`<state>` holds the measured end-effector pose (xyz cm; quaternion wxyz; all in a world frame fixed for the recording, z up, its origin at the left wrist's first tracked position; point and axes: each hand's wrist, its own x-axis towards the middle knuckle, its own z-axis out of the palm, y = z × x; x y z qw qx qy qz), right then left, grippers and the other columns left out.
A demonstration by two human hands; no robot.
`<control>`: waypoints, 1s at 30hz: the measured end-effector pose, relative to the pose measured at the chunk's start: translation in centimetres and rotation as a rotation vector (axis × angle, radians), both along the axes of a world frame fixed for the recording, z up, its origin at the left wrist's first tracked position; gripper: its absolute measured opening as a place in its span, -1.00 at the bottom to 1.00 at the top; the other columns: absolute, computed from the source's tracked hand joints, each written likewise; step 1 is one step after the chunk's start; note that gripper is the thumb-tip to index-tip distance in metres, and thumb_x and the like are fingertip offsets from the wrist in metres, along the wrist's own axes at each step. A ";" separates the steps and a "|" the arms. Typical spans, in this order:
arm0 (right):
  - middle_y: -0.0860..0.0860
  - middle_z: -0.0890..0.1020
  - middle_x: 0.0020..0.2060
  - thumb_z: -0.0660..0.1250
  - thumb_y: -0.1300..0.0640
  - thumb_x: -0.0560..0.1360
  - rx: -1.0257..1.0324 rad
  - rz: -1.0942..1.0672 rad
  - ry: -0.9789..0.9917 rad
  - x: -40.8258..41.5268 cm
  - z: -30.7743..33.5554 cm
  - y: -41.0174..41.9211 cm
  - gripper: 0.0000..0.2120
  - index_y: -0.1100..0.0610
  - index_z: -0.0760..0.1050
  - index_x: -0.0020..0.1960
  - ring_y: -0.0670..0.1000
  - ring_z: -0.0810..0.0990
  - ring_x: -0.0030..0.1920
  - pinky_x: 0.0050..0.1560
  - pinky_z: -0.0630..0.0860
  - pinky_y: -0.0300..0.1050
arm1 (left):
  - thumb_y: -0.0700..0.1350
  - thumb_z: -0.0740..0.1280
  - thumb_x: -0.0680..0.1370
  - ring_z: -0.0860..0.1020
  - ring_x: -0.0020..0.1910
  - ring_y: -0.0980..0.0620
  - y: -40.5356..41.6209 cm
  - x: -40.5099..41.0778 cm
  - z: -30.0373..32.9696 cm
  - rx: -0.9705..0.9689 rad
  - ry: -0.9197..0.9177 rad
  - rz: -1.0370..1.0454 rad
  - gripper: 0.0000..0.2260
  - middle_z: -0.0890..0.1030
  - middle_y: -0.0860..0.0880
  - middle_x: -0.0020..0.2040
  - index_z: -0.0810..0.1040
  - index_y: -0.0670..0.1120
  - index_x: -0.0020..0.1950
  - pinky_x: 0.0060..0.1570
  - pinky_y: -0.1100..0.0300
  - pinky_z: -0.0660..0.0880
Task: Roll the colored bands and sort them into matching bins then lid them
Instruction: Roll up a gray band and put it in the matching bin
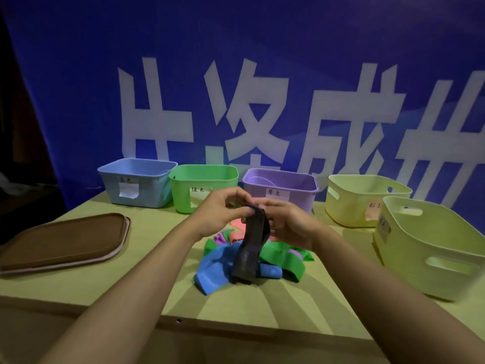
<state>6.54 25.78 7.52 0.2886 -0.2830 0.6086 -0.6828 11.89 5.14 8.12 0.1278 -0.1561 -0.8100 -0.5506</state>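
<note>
I have the dark grey band point(252, 248) lifted above the table point(78, 285), its top end pinched between both hands so I can start the roll in the air: my left hand point(223, 211) nips the upper edge with thumb and fingertips, my right hand point(286, 224) curls round the same end from the other side. The rest of the band hangs down and its lower end rests on the heap of loose bands point(275, 256), blue, green, pink and purple, lying just in front of me where either hand can reach it. I judge the rolling has barely begun. Along the far edge stand the blue bin point(136, 190), the green bin point(204, 179) and the purple bin point(280, 182), each labelled; two pale yellow bins point(430, 253) sit to my right. None is plainly dark grey, so I cannot tell which one suits this band. The brown lids point(63, 240) lie stacked on my left, out of the way until the sorting is done
</note>
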 end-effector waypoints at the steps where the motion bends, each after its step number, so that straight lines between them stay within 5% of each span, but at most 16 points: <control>1: 0.22 0.66 0.21 0.28 0.21 0.61 -0.025 0.020 0.011 0.0 0.6 0.0 -0.64 0.14 0.51 0.40 0.19 0.64 0.25 0.22 0.54 0.02 | -0.29 0.50 0.51 0.62 -0.15 0.10 0.1 0.0 0.6 0.016 0.028 0.017 -0.85 0.70 -0.09 -0.05 0.65 -0.07 -0.02 -0.09 0.19 0.58; 4: 0.20 0.67 0.18 0.40 0.16 0.54 -0.068 -0.044 0.075 0.0 2.4 -0.2 -0.61 0.17 0.57 0.35 0.18 0.62 0.21 0.29 0.52 0.06 | -0.24 0.53 0.51 0.60 -0.10 0.05 0.3 0.1 1.9 0.035 0.128 0.081 -0.84 0.71 0.03 -0.04 0.66 -0.02 0.02 -0.03 0.10 0.55; 6: 0.18 0.69 0.10 0.44 0.12 0.49 -0.078 -0.120 0.134 0.2 3.8 -0.4 -0.62 0.22 0.62 0.27 0.12 0.64 0.11 0.15 0.59 -0.04 | -0.21 0.53 0.50 0.61 -0.04 0.16 0.6 0.4 2.7 0.061 0.193 0.125 -0.82 0.69 0.09 -0.04 0.64 -0.01 0.04 -0.01 0.23 0.54; 12: 0.12 0.68 -0.08 0.43 0.10 0.51 -0.163 -0.255 0.321 1.4 7.6 -1.1 -0.79 0.22 0.65 0.05 0.08 0.63 -0.02 -0.04 0.58 -0.11 | -0.21 0.33 0.66 0.65 0.04 -0.01 2.1 1.0 4.7 0.354 0.101 0.058 -0.92 0.66 -0.14 0.07 0.59 -0.11 0.12 -0.10 0.16 0.63; 16: 0.04 0.72 -0.07 0.42 0.11 0.57 -0.187 -0.397 0.408 1.6 8.9 -1.4 -0.82 0.19 0.65 0.10 0.00 0.70 -0.04 -0.09 0.63 -0.17 | 0.09 0.18 0.71 0.64 0.11 -0.08 3.3 1.6 5.4 0.478 -0.068 0.003 -0.69 0.71 -0.12 0.12 0.62 -0.05 0.21 0.08 0.02 0.57; 19: 0.09 0.71 0.01 0.44 0.08 0.56 -0.237 -0.512 0.424 1.2 9.2 -1.5 -0.76 0.19 0.64 0.16 0.07 0.70 0.05 -0.07 0.64 -0.13 | 0.27 0.26 0.60 0.64 0.12 -0.10 3.6 1.5 4.8 0.469 -0.123 -0.048 -0.54 0.70 -0.16 0.14 0.62 -0.07 0.22 0.19 -0.02 0.53; 24: 0.09 0.72 0.01 0.46 0.02 0.54 -0.202 -0.613 0.416 0.7 9.2 -1.4 -0.74 0.17 0.67 0.13 0.10 0.70 0.07 -0.07 0.64 -0.12 | 0.15 0.43 0.54 0.62 0.00 -0.06 4.4 1.5 3.3 0.436 -0.156 -0.109 -0.65 0.68 -0.08 -0.02 0.61 -0.09 0.14 0.13 -0.07 0.51; 30: 0.05 0.72 -0.07 0.44 -0.03 0.56 -0.127 -0.666 0.435 0.7 8.3 -1.0 -0.76 0.15 0.68 0.06 0.04 0.70 -0.01 -0.13 0.64 -0.17 | -0.09 0.39 0.64 0.70 0.06 -0.07 5.6 1.4 2.8 0.263 -0.024 0.001 -0.86 0.71 -0.18 0.10 0.63 -0.07 0.17 0.02 -0.08 0.65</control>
